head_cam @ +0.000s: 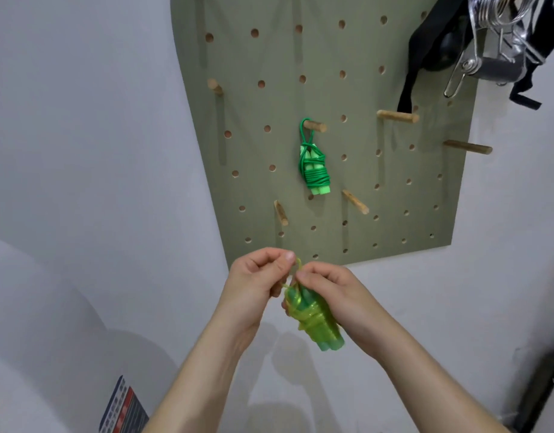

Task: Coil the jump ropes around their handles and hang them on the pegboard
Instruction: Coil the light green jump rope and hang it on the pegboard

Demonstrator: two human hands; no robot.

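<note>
Both hands — left hand (254,282), right hand (332,295) — pinch the yellow-green jump rope (313,320); 1 green jump rope (314,165) hangs on the pegboard (363,182).

Plain white wall (82,120); soft shadows; black straps (425,57) at upper right

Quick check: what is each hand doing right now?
Left hand: closed, pinching the yellow-green rope loop above the bundle.
Right hand: closed around the coiled yellow-green jump rope, holding its handles.
</note>
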